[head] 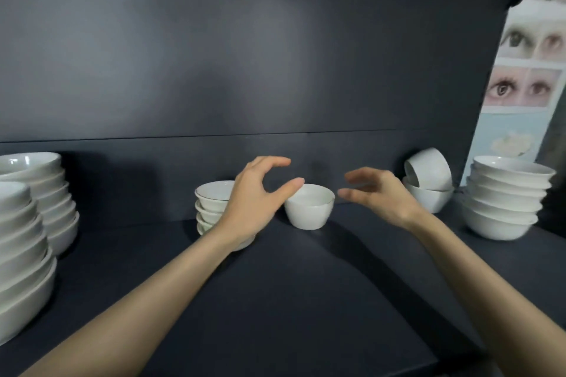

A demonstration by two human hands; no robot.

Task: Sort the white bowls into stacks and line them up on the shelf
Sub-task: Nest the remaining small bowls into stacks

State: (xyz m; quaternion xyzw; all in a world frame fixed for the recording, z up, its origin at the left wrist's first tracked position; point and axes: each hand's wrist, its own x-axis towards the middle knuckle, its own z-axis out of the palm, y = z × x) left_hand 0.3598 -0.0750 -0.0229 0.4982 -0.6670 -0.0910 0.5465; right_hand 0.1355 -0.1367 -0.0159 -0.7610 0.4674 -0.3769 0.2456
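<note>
Nearest, at the left edge of the dark shelf (275, 300): tall stack of white bowls (21, 254), second stack (52, 193) just behind. Farther in, left hand (254, 202) spread wide, fingers arched, gripping nothing, thumb tip at the rim of a single bowl (309, 206); contact impossible to tell. Right hand (379, 193) loose, fingers apart, empty, just right of that bowl. Behind the left hand, a small stack (211, 202). Back right: tilted bowl (428, 168) resting in an upright bowl (428, 197), beside another stack (505, 199).

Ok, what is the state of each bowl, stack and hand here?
Left hand: open, empty.
Right hand: open, empty.
Single bowl: upright, not held.
Tipped bowl: on its side, atop lower bowl.
Middle stack: upright, partly behind left hand.
Right stack: upright.
Near left stack: upright.
Far left stack: upright.
</note>
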